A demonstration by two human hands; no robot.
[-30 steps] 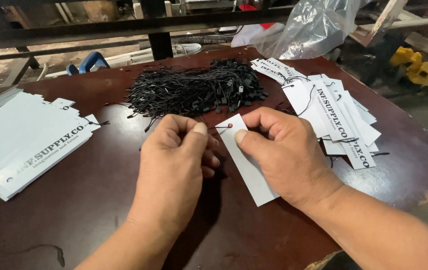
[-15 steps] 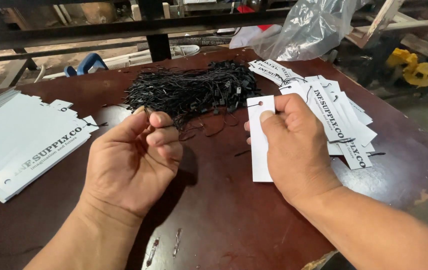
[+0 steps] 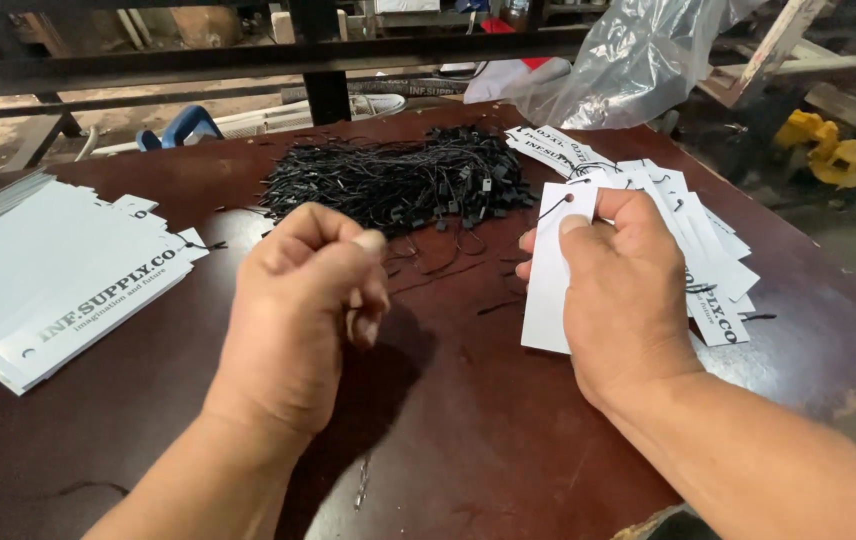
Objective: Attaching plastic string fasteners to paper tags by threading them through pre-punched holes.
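Note:
My right hand (image 3: 623,290) holds a white paper tag (image 3: 552,270) upright by its edge, thumb near the punched hole, with a thin black string threaded through the hole. My left hand (image 3: 308,310) is curled with fingers pinched together, raised above the dark brown table (image 3: 448,440); whether it grips a string end I cannot tell. A pile of black string fasteners (image 3: 398,180) lies just beyond both hands. Behind my right hand lies a spread of strung white tags (image 3: 708,250).
A stack of unstrung white printed tags (image 3: 58,280) lies at the left. A clear plastic bag (image 3: 638,60) sits at the far right corner. A dark metal frame (image 3: 328,60) runs behind the table. The table's right edge drops off near a yellow object (image 3: 828,145).
The hands, joined over the tag a second ago, have separated. My right hand carried the tag rightward; my left hand drew back left and closed into a pinch.

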